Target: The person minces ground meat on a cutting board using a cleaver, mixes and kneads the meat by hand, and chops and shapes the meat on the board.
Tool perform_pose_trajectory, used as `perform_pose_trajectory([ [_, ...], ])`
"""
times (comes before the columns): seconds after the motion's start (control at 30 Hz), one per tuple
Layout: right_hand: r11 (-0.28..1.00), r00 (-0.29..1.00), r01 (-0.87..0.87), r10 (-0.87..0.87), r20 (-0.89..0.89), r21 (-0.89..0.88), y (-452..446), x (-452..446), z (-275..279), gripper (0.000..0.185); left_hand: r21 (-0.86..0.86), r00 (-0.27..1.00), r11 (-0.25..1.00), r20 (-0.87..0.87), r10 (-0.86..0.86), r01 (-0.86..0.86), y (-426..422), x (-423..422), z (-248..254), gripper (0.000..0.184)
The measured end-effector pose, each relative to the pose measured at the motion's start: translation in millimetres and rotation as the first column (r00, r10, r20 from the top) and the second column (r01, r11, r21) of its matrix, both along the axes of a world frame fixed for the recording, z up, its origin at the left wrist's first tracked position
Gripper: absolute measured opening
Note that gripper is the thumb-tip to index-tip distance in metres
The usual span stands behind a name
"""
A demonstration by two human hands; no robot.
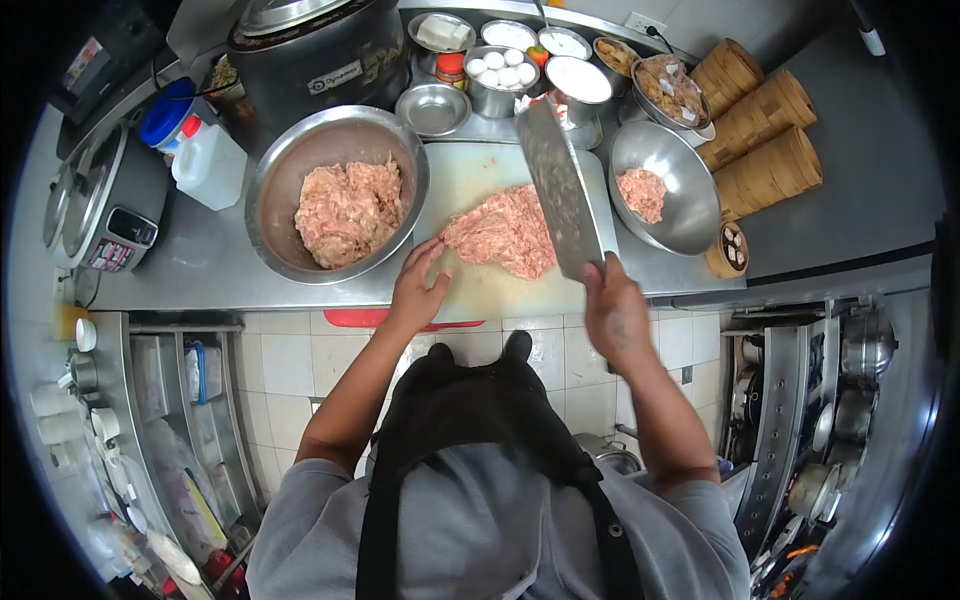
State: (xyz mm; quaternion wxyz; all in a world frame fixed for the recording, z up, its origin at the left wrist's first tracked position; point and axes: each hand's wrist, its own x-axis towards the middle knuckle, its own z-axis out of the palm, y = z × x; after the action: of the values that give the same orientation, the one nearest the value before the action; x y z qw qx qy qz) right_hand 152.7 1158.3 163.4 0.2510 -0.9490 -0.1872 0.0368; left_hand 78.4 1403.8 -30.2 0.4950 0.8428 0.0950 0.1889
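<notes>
A flat heap of ground meat (500, 232) lies on the pale cutting board (462, 167). My right hand (616, 312) grips the handle of a broad cleaver (562, 190), whose blade slants up and left over the heap's right side. Whether the blade touches the meat I cannot tell. At the heap's left edge is my left hand (420, 285), thumb apart from the fingers, the fingertips at the meat. To the left stands a large steel bowl (268, 225) with a big mound of ground meat (350, 215). A second steel bowl (690, 195) on the right holds a smaller lump.
Behind the board are a small metal dish (433, 110), a bowl of eggs (500, 72) and several filled bowls. Bamboo steamers (770, 172) stack at the right. A white jug (210, 165), a large dark pot (320, 70) and a rice cooker (110, 205) stand left.
</notes>
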Motion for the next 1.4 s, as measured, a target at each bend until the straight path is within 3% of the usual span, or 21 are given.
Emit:
perform_pose_trajectory([
  [0.03, 0.996, 0.996, 0.043, -0.049, 0.068, 0.076, 5.3, -0.9, -12.8, 0.026, -0.042, 1.0, 0.999, -0.021, 0.007, -0.008, -2.8, -2.4, 7.3, 0.04],
  [0.1, 0.984, 0.987, -0.12, 0.103, -0.126, -0.135, -9.0, 2.9, -54.1, 0.035, -0.102, 0.999, 0.995, -0.034, 0.015, -0.019, -2.1, -8.8, 18.9, 0.038],
  [0.17, 0.94, 0.953, -0.267, 0.225, -0.202, -0.213, -41.1, 12.8, -83.2, 0.029, -0.147, 0.999, 0.989, -0.025, 0.026, -0.029, -0.7, -17.9, 23.4, 0.036],
  [0.27, 0.915, 0.959, -0.24, 0.171, -0.227, -0.324, -22.4, 17.0, 6.8, 0.027, -0.091, 0.998, 0.996, 0.057, 0.01, -0.005, 7.4, -31.6, 14.0, 0.032],
  [0.37, 0.995, 0.997, -0.077, 0.076, 0.014, 0.071, 0.2, 12.3, 11.5, 0.019, -0.071, 1.0, 0.997, 0.0, -0.017, 0.017, 12.5, -42.9, 23.9, 0.031],
  [0.43, 0.98, 0.994, -0.003, -0.019, 0.106, 0.2, 3.5, 15.7, -61.7, 0.018, -0.208, 0.998, 0.978, -0.063, -0.019, 0.005, 11.1, -48.1, 40.5, 0.031],
  [0.47, 0.999, 0.999, -0.042, 0.042, 0.025, -0.004, -0.5, 13.5, -67.2, 0.021, -0.214, 0.998, 0.977, -0.061, -0.019, 0.006, 13.2, -51.1, 41.8, 0.031],
  [0.57, 0.948, 0.949, -0.276, 0.244, -0.197, -0.158, -34.7, 29.4, -60.4, 0.025, -0.221, 0.997, 0.975, -0.071, -0.002, -0.014, 16.6, -62.5, 52.5, 0.03],
  [0.6, 0.957, 0.938, -0.226, 0.164, -0.306, -0.181, -28.2, 33.4, -26.7, 0.029, -0.221, 0.998, 0.975, -0.067, 0.019, -0.034, 18.6, -59.7, 54.1, 0.03],
  [0.63, 0.948, 0.954, -0.23, 0.174, -0.244, -0.222, -24.0, 32.1, -5.4, 0.027, -0.197, 0.998, 0.98, -0.054, 0.02, -0.031, 19.6, -65.6, 48.5, 0.029],
  [0.7, 0.997, 0.99, -0.068, 0.065, -0.123, -0.021, -0.6, 25.0, 31.6, 0.024, -0.138, 1.0, 0.99, -0.008, 0.012, -0.013, 25.8, -66.8, 35.4, 0.028],
  [0.77, 0.967, 0.99, -0.006, -0.031, 0.14, 0.255, 16.0, 23.2, -10.4, 0.021, -0.191, 1.0, 0.982, -0.016, 0.009, -0.012, 23.4, -66.1, 37.7, 0.027],
  [0.83, 1.0, 0.999, 0.009, -0.009, 0.039, 0.005, 8.4, 23.4, -58.1, 0.025, -0.214, 1.0, 0.977, -0.014, 0.004, -0.007, 24.3, -66.4, 39.5, 0.026],
  [0.87, 0.943, 0.982, -0.169, 0.136, -0.133, -0.285, -7.3, 34.6, -71.4, 0.028, -0.213, 1.0, 0.977, -0.003, 0.007, -0.007, 25.6, -64.2, 40.0, 0.025],
  [0.97, 0.938, 0.946, -0.267, 0.212, -0.244, -0.222, -25.1, 39.3, -31.8, 0.03, -0.23, 1.0, 0.973, -0.015, 0.021, -0.024, 28.5, -64.4, 50.3, 0.024],
  [1.0, 0.955, 0.97, -0.186, 0.142, -0.195, -0.232, -21.1, 33.3, -13.4, 0.029, -0.243, 0.999, 0.969, -0.038, 0.037, -0.045, 26.6, -70.3, 52.5, 0.023],
  [1.07, 0.998, 0.991, -0.063, 0.06, -0.121, -0.025, -3.1, 16.2, 14.2, 0.023, -0.236, 0.998, 0.97, -0.029, 0.059, -0.065, 26.2, -76.1, 49.3, 0.022],
  [1.17, 0.992, 0.998, 0.003, -0.011, 0.057, 0.127, 6.3, -8.1, -32.6, 0.02, -0.261, 0.996, 0.961, -0.011, 0.092, -0.092, 24.5, -76.1, 47.1, 0.02],
  [1.23, 0.925, 0.958, -0.256, 0.204, -0.202, -0.281, -9.2, -5.6, -57.6, 0.023, -0.31, 0.993, 0.944, -0.042, 0.107, -0.115, 22.4, -77.0, 56.0, 0.018],
  [1.3, 0.916, 0.941, -0.29, 0.22, -0.256, -0.278, -25.8, 0.4, -56.2, 0.025, -0.31, 0.992, 0.943, -0.027, 0.12, -0.122, 24.3, -84.2, 44.4, 0.018],
  [1.4, 0.928, 0.959, -0.242, 0.184, -0.217, -0.282, -9.4, -3.0, 5.6, 0.024, -0.341, 0.986, 0.925, -0.065, 0.156, -0.168, 23.7, -89.1, 47.6, 0.02],
])
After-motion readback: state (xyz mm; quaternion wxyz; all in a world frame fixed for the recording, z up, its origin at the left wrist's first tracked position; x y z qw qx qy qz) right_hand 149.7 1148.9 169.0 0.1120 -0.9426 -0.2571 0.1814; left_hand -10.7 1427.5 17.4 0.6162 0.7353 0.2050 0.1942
